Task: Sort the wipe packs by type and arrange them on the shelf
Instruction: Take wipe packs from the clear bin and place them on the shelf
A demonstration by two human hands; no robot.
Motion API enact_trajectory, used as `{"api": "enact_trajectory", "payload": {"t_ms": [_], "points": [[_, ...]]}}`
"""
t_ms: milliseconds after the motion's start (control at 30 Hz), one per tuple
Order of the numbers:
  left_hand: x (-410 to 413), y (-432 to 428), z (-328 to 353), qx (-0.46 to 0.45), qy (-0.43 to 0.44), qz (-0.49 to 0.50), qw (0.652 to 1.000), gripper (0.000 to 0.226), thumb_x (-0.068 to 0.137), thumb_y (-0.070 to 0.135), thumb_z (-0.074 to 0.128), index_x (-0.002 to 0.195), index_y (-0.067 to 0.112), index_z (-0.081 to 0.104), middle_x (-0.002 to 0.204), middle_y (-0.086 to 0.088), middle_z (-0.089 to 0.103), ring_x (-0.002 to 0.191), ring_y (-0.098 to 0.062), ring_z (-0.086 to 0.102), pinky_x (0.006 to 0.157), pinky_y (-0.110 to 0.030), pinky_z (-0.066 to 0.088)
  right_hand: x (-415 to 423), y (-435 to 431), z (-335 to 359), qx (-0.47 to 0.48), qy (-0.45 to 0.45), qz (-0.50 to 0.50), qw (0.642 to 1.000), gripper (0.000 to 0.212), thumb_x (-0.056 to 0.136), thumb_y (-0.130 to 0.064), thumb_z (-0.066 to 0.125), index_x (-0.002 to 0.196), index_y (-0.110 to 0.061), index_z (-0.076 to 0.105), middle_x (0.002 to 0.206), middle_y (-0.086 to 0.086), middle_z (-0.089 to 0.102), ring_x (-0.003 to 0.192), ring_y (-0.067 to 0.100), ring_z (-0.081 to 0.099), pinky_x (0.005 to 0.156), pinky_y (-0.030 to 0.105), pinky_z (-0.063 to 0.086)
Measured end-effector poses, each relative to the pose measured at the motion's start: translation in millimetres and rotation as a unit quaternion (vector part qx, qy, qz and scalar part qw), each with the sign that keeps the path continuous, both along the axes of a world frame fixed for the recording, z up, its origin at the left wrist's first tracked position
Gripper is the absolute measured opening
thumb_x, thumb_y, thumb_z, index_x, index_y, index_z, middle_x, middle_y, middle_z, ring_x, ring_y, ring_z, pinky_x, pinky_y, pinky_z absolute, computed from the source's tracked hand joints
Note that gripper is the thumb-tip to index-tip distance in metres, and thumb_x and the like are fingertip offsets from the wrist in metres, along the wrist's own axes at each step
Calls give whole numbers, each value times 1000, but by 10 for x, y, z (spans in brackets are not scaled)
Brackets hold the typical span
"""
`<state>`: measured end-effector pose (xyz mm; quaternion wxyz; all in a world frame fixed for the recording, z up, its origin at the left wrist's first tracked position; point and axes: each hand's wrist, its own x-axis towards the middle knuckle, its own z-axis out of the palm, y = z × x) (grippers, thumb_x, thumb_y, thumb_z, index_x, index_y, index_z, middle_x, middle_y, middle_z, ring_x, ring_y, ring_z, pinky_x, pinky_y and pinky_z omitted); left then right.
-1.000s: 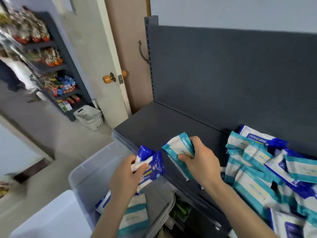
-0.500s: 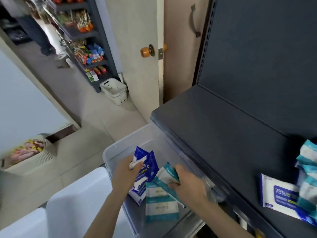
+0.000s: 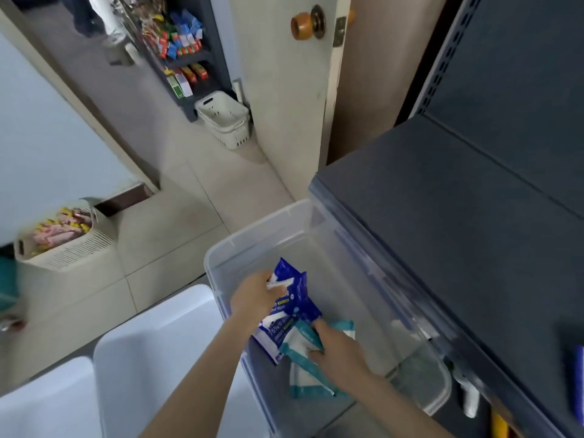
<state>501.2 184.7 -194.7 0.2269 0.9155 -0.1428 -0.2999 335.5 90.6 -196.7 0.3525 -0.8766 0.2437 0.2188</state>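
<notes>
Both hands are down inside a clear plastic bin (image 3: pixel 221 251) that stands on the floor beside the dark grey shelf (image 3: pixel 442 222). My left hand (image 3: pixel 256 300) grips blue wipe packs (image 3: pixel 292 306) by their top edge. My right hand (image 3: pixel 339 349) holds a teal-and-white wipe pack (image 3: pixel 298 344) low in the bin. Another teal pack (image 3: pixel 308 385) lies flat on the bin floor under it. A sliver of a blue pack (image 3: pixel 579 380) shows on the shelf at the right edge.
A white bin lid (image 3: pixel 151 349) lies at the lower left. A beige basket of snacks (image 3: pixel 63 248) sits on the tiled floor, and a white basket (image 3: pixel 226 120) stands by a stocked rack (image 3: pixel 183 49). A door with an orange knob (image 3: pixel 303 23) is behind.
The view swung left and down from the shelf's pile of packs to the bin. My right hand carried its teal pack from the shelf edge down into the bin.
</notes>
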Motion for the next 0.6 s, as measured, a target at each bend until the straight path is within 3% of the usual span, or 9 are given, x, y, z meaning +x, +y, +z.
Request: {"api": "enact_trajectory", "payload": {"t_ms": [133, 233, 333, 467, 600], "points": [[-10, 20, -97, 55, -27, -30, 998, 10, 87, 28, 58, 91, 24, 49, 90, 3, 58, 93, -20, 60, 67, -28, 37, 7, 59, -127, 25, 20, 21, 999, 31, 91, -29, 55, 119, -20, 45, 118, 1, 60, 106, 22, 57, 68, 27, 32], [-22, 41, -121, 85, -46, -47, 994, 33, 87, 23, 58, 119, 21, 52, 115, -2, 61, 108, -23, 57, 75, -32, 45, -22, 62, -153, 19, 9, 19, 1000, 36, 92, -26, 55, 127, -23, 49, 127, -3, 57, 114, 18, 54, 81, 26, 42], [-83, 31, -26, 90, -101, -55, 989, 46, 88, 24, 60, 132, 18, 47, 129, -6, 54, 121, -26, 48, 90, -38, 45, -92, -5, -77, -24, -19, -5, 1000, 35, 92, -20, 51, 127, -24, 52, 129, -6, 53, 118, 16, 51, 91, 28, 41], [-336, -27, 219, 16, -116, -34, 993, 44, 92, 30, 57, 135, 25, 48, 135, 1, 52, 122, -20, 49, 94, -36, 43, -291, -161, 175, -67, -96, -30, 993, 38, 94, -21, 48, 132, -27, 47, 132, -8, 51, 119, 14, 48, 95, 27, 40], [-750, -142, 486, -60, -112, -46, 991, 34, 91, 30, 58, 126, 28, 58, 125, 6, 60, 103, -13, 61, 88, -31, 48, -658, -319, 438, -74, -147, -60, 985, 45, 94, -29, 44, 139, -31, 41, 135, -8, 50, 122, 14, 47, 97, 28, 41]]}}
